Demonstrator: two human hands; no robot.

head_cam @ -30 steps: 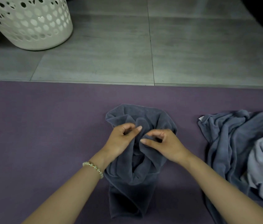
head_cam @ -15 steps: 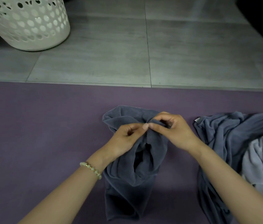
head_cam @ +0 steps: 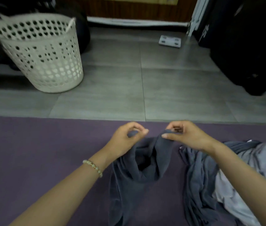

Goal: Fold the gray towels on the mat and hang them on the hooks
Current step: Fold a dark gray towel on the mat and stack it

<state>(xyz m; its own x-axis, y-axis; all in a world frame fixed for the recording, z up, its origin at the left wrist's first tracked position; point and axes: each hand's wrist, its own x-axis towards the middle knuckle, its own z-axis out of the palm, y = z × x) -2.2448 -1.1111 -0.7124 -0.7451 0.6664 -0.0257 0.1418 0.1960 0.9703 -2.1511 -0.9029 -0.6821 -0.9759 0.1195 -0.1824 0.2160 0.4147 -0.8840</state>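
A dark gray towel [head_cam: 138, 185] hangs bunched above the purple mat [head_cam: 39, 152], lifted by both my hands. My left hand [head_cam: 125, 137], with a bead bracelet at the wrist, pinches one part of its top edge. My right hand [head_cam: 184, 134] pinches another part a little to the right. Between the two grips the cloth sags in a loop, and its lower end trails toward me on the mat. No hooks are in view.
A heap of more gray towels [head_cam: 218, 176], dark and light, lies on the mat at the right. A white perforated laundry basket [head_cam: 42, 57] stands on the tiled floor at the back left. A dark bulky object [head_cam: 246, 54] is at the back right, with a small white scale [head_cam: 169, 41] beside it.
Both hands have lifted the towel's top edge off the mat and drawn apart. The camera has tilted up, so more floor, the whole basket and the far wall show.
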